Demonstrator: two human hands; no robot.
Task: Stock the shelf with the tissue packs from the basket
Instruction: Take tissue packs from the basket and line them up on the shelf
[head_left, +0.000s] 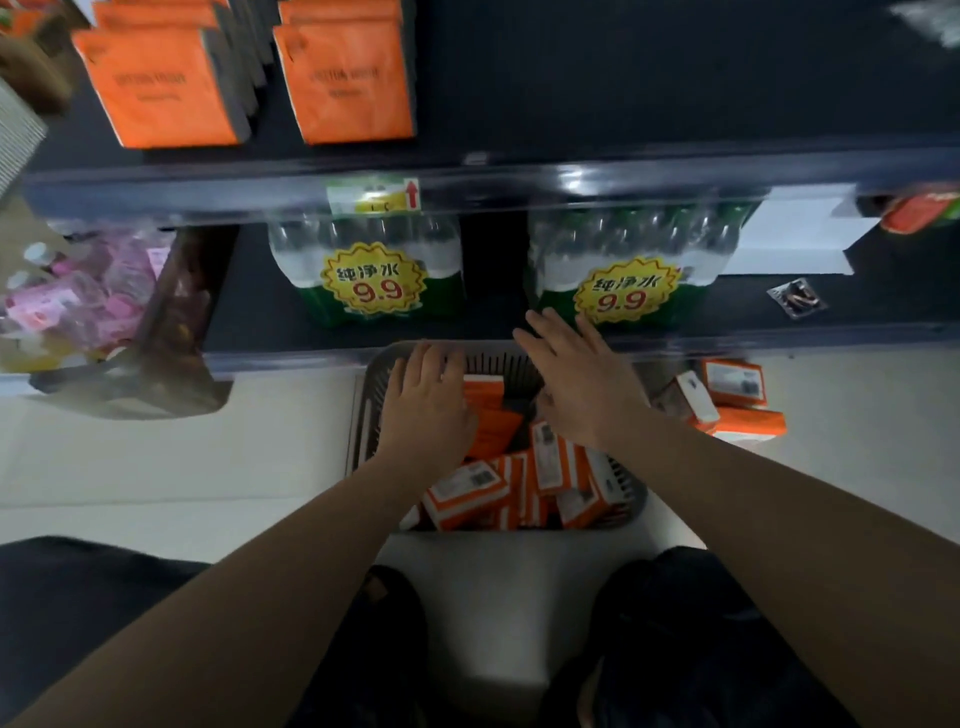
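A grey slatted basket stands on the floor below the shelf, holding several orange-and-white tissue packs. My left hand reaches down into the basket's far left part, its fingers over an orange pack; whether it grips the pack cannot be told. Over the basket's far right part hovers my right hand, fingers spread and straight, holding nothing. Orange tissue packs stand in rows on the upper shelf.
Two shrink-wrapped bottle packs with yellow 9.9 price stickers stand on the lower shelf. A bag of pink items sits at left. Three loose tissue packs lie on the floor right of the basket. My dark shoes are near the frame's bottom.
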